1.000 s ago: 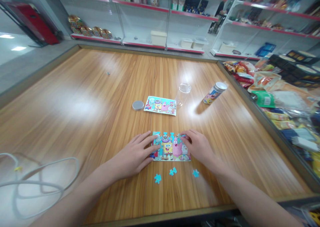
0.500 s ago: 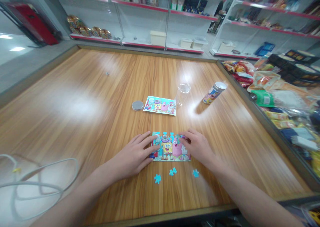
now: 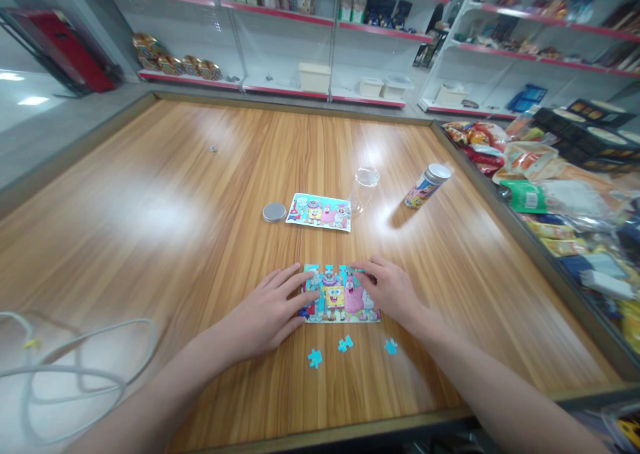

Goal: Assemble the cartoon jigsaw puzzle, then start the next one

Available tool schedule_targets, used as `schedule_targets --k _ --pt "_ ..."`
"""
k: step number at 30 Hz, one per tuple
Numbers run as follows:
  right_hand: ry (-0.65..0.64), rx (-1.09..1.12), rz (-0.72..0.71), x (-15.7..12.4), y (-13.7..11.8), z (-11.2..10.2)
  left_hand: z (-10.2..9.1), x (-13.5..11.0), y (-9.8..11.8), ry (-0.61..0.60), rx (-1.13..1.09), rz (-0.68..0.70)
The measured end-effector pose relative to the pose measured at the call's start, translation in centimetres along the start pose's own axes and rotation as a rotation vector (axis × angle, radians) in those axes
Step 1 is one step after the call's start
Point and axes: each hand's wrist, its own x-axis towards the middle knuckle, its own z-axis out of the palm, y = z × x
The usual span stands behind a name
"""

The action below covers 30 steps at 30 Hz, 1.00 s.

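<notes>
A partly assembled jigsaw puzzle (image 3: 335, 301) with cartoon figures lies before me, its upper edge uneven with gaps. My left hand (image 3: 280, 302) rests spread over its left side, fingertips on the pieces. At the upper right edge my right hand (image 3: 393, 286) has thumb and fingers pinched round a puzzle piece, mostly hidden by the fingers. Below the puzzle lie three loose turquoise pieces: a left piece (image 3: 315, 358), a middle piece (image 3: 345, 343) and a right piece (image 3: 391, 346). Farther back lies a picture card (image 3: 320, 213) with the same cartoon scene.
A grey round lid (image 3: 275, 212) lies left of the card. A clear cup (image 3: 364, 191) and a printed canister (image 3: 427, 186) stand to the right. A white cable (image 3: 75, 367) coils at left. Snack packets (image 3: 555, 194) fill the bin beyond the table's right edge.
My right hand has shifted slightly left along the puzzle's upper edge. My left hand and the three loose pieces keep their places.
</notes>
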Motion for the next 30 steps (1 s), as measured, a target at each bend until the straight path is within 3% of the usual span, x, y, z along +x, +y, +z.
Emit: schedule_targets --k 30 --pt "0.003 -0.009 0.018 0.38 -0.16 -0.01 0.02 0.11 0.20 -0.015 0.021 -0.007"
